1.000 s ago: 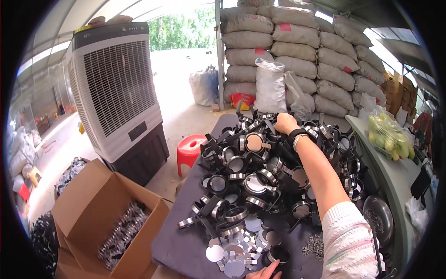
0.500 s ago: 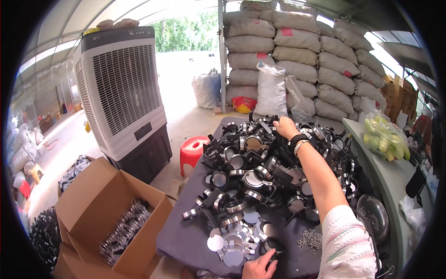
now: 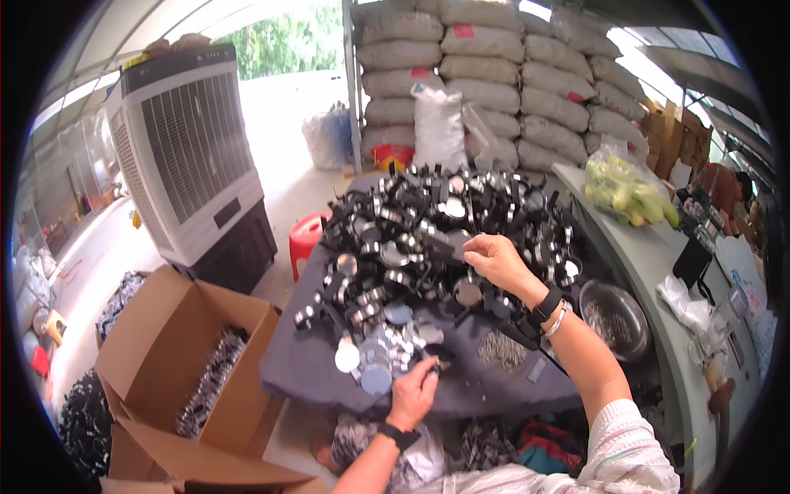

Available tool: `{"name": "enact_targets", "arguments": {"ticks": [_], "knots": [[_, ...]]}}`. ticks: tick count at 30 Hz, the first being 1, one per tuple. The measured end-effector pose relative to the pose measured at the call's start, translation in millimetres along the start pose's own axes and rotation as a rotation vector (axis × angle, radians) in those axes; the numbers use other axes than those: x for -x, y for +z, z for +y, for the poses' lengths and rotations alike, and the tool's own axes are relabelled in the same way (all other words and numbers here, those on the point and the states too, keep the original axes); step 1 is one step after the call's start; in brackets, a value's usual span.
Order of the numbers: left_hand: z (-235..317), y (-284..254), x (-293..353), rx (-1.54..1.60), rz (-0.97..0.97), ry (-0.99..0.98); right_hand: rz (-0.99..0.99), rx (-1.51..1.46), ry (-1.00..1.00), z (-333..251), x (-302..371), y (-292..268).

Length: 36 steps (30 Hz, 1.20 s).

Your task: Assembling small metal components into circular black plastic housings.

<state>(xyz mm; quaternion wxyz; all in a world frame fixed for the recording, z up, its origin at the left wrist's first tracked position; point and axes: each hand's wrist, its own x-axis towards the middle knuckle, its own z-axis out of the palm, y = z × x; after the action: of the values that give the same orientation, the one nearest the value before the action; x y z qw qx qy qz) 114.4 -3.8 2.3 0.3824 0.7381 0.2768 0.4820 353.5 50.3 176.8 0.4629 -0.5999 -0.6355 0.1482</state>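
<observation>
A large heap of black plastic pieces with round silver rims (image 3: pixel 395 253) covers the tabletop. My right hand (image 3: pixel 500 265) is over the heap's middle, its thumb and fingers pinching a black strip-like piece (image 3: pixel 447 245) that looks slightly blurred. At the table's near edge, my left hand (image 3: pixel 414 393) has its fingers closed on a black ring-shaped piece (image 3: pixel 439 356). Beside that hand lies a pile of flat silver discs and small metal plates (image 3: pixel 376 366). Between the hands and to the right is a small mound of tiny metal parts (image 3: pixel 504 350).
A dark metal bowl (image 3: pixel 615 319) with small parts stands at the right, by a side counter (image 3: pixel 658 255) bearing a bag of green fruit (image 3: pixel 629 193). An open carton (image 3: pixel 156 346) of metal pieces, a red stool (image 3: pixel 308 243) and an air cooler (image 3: pixel 193 165) stand left. Stacked sacks (image 3: pixel 485 82) rise behind.
My right hand has drawn back from the heap's far side and now carries a black strip-like piece. My left hand shows more fully, with its black ring-shaped piece. The whole view has shifted.
</observation>
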Motion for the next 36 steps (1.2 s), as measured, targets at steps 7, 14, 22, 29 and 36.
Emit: {"name": "enact_targets", "arguments": {"ticks": [7, 14, 22, 29, 36], "knots": [[22, -5, -8, 0.035, -0.203, -0.293, -0.102, 0.093, 0.039, 10, 74, 32], [18, 1, 9, 0.260, -0.176, -0.308, -0.251, 0.214, -0.054, 33, 78, 83], [11, -3, 14, 0.458, -0.088, -0.349, -0.456, 0.484, -0.469, 39, 70, 111], [9, 0, 14, 0.547, -0.089, -0.337, -0.368, 0.567, -0.553, 38, 75, 115], [1, -5, 15, 0.599, -0.140, -0.347, -0.026, 0.708, -0.389, 41, 85, 96]]}}
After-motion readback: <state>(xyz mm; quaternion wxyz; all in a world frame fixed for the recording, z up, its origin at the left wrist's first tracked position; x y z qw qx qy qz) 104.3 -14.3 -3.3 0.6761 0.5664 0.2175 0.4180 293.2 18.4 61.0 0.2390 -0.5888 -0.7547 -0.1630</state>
